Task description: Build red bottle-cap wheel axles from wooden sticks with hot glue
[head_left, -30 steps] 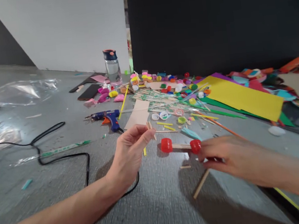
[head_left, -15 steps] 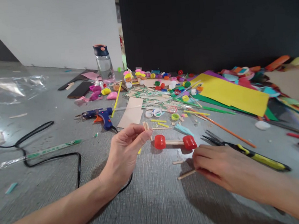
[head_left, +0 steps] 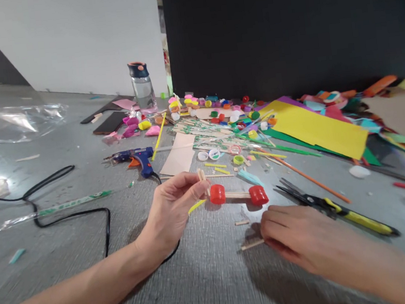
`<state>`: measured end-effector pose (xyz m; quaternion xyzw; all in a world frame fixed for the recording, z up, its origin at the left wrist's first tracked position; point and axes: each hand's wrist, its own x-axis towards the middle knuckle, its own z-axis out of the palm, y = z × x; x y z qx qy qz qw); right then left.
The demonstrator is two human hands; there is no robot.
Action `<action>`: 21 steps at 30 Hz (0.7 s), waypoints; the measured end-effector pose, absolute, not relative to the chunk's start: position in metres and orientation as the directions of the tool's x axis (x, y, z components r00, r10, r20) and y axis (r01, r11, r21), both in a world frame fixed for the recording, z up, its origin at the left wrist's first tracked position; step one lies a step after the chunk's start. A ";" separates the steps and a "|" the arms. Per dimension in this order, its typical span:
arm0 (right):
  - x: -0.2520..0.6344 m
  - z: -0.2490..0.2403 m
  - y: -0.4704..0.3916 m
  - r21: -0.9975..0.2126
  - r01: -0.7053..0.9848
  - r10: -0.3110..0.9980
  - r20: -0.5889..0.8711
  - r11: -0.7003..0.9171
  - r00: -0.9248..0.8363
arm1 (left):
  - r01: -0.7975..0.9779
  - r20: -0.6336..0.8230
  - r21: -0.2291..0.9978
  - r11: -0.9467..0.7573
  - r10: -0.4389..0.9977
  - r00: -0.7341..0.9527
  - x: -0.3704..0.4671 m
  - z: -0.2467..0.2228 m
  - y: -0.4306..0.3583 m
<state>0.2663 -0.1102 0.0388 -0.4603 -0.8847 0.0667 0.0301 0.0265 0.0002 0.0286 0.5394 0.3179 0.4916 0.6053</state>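
Note:
Between the thumb and fingers of my left hand (head_left: pixel 179 203) are short wooden sticks (head_left: pixel 201 175), held upright. Just right of its thumb, two red caps (head_left: pixel 217 194) (head_left: pixel 258 195) are joined by pale sticks (head_left: pixel 238 195). My right hand (head_left: pixel 288 230) is low over the table, its fingers curled at one end of a thin wooden stick (head_left: pixel 252 245); its fingertips are hidden. A short stick piece (head_left: pixel 242 222) lies between the caps and that stick.
Black scissors (head_left: pixel 337 210) with yellow handles lie right of my right hand. A blue glue gun (head_left: pixel 139 158) with a black cord (head_left: pixel 109 231) is at the left. Bottle caps, sticks and yellow sheets (head_left: pixel 320 126) cover the back, near a water bottle (head_left: pixel 143 90).
My right hand has moved slightly down and left, away from the red caps. The short stick piece beside its fingers is now uncovered. My left hand keeps its hold.

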 end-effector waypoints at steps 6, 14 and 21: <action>0.275 0.048 -0.091 -0.124 0.806 0.815 0.055 0.579 -0.577 | -0.352 0.347 0.893 -0.280 0.927 0.142 0.020 0.038 0.007; 0.234 0.060 0.012 -0.007 0.893 0.893 0.024 0.449 -0.449 | -0.448 0.167 0.888 -0.102 0.980 0.108 0.020 0.033 0.015; 0.222 0.036 0.048 0.068 0.876 0.879 -0.042 0.477 -0.475 | -0.256 0.109 0.966 0.024 0.863 0.494 0.023 0.030 -0.003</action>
